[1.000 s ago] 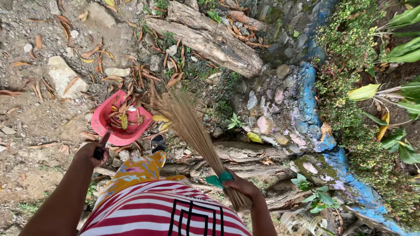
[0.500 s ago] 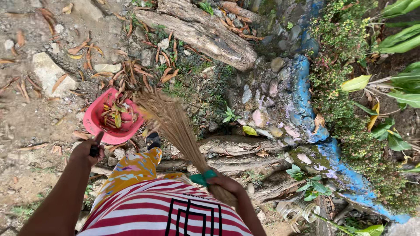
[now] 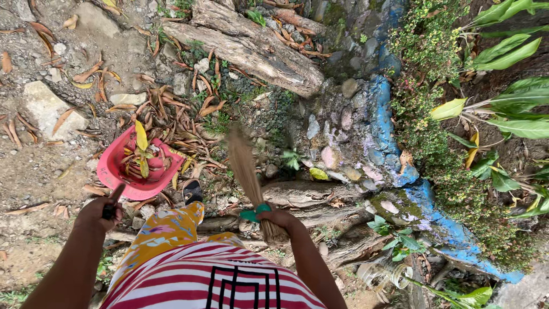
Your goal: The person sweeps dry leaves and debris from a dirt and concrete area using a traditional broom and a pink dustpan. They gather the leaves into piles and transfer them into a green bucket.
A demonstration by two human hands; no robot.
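My left hand (image 3: 100, 214) grips the dark handle of a red dustpan (image 3: 134, 169) that rests on the stony ground at left. Yellow and brown leaves lie inside the pan. My right hand (image 3: 280, 220) is closed around the green-bound end of a straw broom (image 3: 246, 169). Its bristles are blurred and point up toward a heap of dry brown leaves (image 3: 183, 117) just right of the pan. My striped shirt and yellow patterned trousers fill the bottom of the view, with a dark sandal (image 3: 193, 191) beside the pan.
A thick log (image 3: 251, 51) lies across the top. Tree roots (image 3: 309, 194) run past my right hand. A blue-painted stone border (image 3: 394, 154) curves down the right, with green plants (image 3: 503, 114) beyond. A large pale stone (image 3: 48, 106) sits at left.
The broom has swung from leaning left over the pan's edge to nearly upright, right of the leaf heap. The dustpan and my left hand stayed put; the camera shifted a little.
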